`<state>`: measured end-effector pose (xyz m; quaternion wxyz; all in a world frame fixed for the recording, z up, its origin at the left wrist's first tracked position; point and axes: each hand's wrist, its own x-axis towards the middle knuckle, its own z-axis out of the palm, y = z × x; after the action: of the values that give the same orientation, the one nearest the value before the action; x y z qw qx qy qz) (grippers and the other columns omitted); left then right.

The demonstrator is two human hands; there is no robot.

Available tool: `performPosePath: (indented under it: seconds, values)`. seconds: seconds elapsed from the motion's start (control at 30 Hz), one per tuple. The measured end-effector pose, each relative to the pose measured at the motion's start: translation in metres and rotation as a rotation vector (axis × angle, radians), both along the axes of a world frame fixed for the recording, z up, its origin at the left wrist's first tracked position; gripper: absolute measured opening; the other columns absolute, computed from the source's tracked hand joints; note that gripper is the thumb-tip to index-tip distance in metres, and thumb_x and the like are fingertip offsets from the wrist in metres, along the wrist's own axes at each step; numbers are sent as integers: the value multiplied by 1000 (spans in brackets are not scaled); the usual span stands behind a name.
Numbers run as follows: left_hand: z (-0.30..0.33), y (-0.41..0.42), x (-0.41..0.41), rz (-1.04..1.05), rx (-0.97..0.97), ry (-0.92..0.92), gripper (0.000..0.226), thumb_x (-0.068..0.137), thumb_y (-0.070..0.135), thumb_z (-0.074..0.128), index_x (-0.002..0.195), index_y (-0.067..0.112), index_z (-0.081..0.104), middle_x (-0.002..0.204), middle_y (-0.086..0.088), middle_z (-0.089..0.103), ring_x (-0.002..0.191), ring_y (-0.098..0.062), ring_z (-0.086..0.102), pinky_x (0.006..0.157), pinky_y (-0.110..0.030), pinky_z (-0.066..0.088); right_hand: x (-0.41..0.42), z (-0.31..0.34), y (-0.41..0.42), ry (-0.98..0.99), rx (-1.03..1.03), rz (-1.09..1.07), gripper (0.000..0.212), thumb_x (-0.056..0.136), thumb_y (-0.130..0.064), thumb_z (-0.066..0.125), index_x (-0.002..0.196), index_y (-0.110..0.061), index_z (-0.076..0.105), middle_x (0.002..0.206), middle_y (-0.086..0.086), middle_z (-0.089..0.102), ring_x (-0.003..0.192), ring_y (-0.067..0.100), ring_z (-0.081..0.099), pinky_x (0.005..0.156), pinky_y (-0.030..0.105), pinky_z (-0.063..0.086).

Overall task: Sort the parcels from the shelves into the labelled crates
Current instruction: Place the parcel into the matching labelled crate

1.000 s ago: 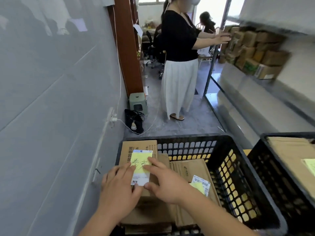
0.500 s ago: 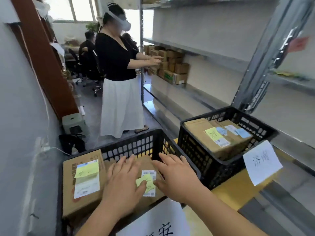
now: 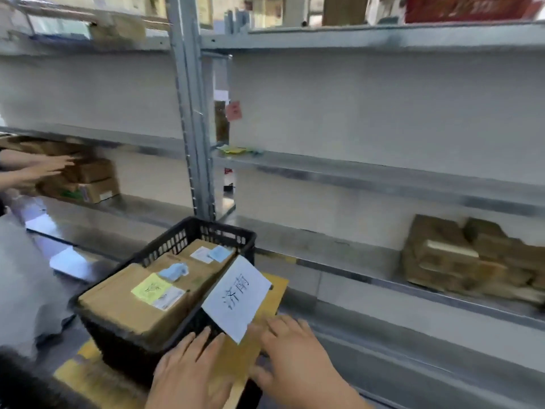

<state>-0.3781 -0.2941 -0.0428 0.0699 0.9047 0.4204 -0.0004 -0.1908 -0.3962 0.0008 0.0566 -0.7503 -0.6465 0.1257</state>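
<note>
Now, hands: our left hand (image 3: 191, 370) and right hand (image 3: 295, 355) sit low in the frame with fingers spread and relaxed; each grip is released and holds nothing.
Crate: the black crate (image 3: 165, 335) stands at lower centre, its near corner just beside our left fingers; we judge it is kept close to the shelving so that parcels travel a short way.
Label: a white paper label (image 3: 237, 296) with handwritten characters hangs on the crate's right wall, facing us, presumably so the destination can be read at a glance.
Sorted parcels: the brown parcels in the crate (image 3: 129, 305) lie flat with their stickers up, filling it nearly to the rim.
Waiting parcels: the stacked parcels on the low shelf (image 3: 460, 261) sit at the right of the frame, well apart from both hands; they are blurred, so we cannot count them.
Yellow surface: a yellow board (image 3: 274, 293) shows under and to the right of the crate; what it is we cannot tell.
Edges: the steel upright (image 3: 193, 128) rises just behind the crate, and the shelf lip (image 3: 383, 283) runs between us and the waiting stack.
Room: we judge the open stretch of shelf between upright and stack gives a free reach to the right.
Others: another person's hands (image 3: 44, 169) work at boxes at the left edge.
</note>
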Motion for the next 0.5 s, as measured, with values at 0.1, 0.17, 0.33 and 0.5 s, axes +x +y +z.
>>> performPosePath:
  seconds: [0.1,0.17,0.33,0.5]
  values:
    - [16,-12,82,-71,-35,-2,68,73,77,45,130,46,63,140,15,60,123,-17,63,92,-44,55,76,-1,-25,4,16,-121,73,96,-57,51,159,-39,18,170,-5,12,155,24,11,125,49,8]
    - [15,-17,139,-129,-30,-91,71,90,71,41,155,47,25,165,15,22,151,-17,24,118,-44,27,124,-1,-37,-8,17,-180,73,97,-58,50,160,-37,18,170,-4,11,155,23,12,126,48,10]
    - [7,-21,248,-213,-20,-164,73,95,66,40,159,41,16,168,10,13,154,-16,10,124,-40,14,222,-9,-52,-39,35,-270,72,96,-60,49,159,-36,22,168,-4,20,152,22,21,124,47,18]
    - [5,-24,330,-318,-35,-141,72,93,67,44,157,39,24,166,8,22,153,-18,17,123,-41,19,288,-15,-60,-21,43,-360,68,95,-61,50,155,-35,30,167,-3,24,152,21,22,124,45,21]
